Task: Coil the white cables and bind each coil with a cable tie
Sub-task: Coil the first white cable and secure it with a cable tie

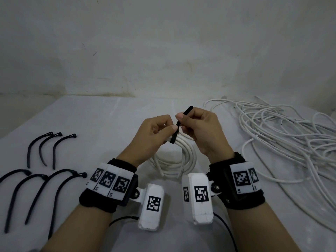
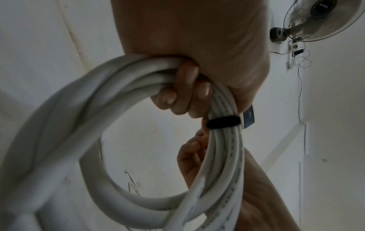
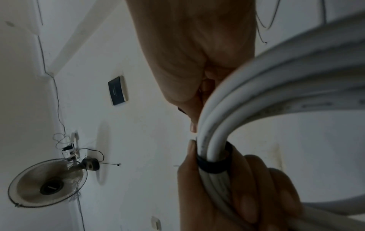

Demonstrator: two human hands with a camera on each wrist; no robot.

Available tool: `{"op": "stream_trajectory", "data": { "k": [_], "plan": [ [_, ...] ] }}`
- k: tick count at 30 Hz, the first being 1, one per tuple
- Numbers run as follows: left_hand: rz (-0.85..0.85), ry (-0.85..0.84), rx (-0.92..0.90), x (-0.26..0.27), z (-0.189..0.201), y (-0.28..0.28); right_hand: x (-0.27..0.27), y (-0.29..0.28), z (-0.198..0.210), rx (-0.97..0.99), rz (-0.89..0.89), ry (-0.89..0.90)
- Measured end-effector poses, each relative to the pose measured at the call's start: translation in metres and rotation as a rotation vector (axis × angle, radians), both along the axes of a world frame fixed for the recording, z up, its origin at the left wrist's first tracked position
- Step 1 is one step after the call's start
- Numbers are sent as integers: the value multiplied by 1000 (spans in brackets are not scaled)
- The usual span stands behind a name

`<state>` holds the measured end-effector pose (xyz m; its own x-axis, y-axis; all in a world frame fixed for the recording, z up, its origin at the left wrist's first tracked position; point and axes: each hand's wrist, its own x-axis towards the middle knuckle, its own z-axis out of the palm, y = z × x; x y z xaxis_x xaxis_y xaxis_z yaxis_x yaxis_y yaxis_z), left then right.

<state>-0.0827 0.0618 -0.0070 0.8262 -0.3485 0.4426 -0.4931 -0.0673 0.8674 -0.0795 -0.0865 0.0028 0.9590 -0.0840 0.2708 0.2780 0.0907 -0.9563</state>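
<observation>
The left hand (image 1: 154, 130) gripped the coil (image 1: 179, 157) above the table (image 1: 109, 124); the right hand (image 1: 198, 128) pinched the cable tie (image 1: 179, 127) circling it; cinching seemingly remained, needing a steady pull.

Head looks down; both wrist views look up, sharing the coil (image 2: 82, 140).

a white table (image 1: 112, 113) fills the near part of the scene and meets a stained, scuffed white wall (image 1: 163, 42) at its far edge. in the wrist views, a round wall fan (image 3: 47, 182) with a wire cage and a dark hub is mounted high on a white wall, thin cords (image 3: 59, 140) hanging in loops just beside its bracket. a small dark panel (image 3: 117, 90) with a pale edge sits on the wall well apart from the fan.
</observation>
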Motion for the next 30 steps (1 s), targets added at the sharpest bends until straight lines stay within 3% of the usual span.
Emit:
{"op": "stream_trajectory", "data": {
  "k": [8,18,20,26,30],
  "plan": [
    [105,29,-71,3,-1,-4,0,4,-2,-106,-93,-108],
    [150,130,-148,5,-1,-8,1,-2,-3,-223,91,-31],
    [175,174,-159,8,-2,-6,1,-4,-2,-274,46,-27],
    [120,245,-224,12,-7,-3,4,3,-10,-517,-331,-207],
    [75,227,-218,12,-9,-7,6,9,-13,-480,-338,-160]
  ]
}}
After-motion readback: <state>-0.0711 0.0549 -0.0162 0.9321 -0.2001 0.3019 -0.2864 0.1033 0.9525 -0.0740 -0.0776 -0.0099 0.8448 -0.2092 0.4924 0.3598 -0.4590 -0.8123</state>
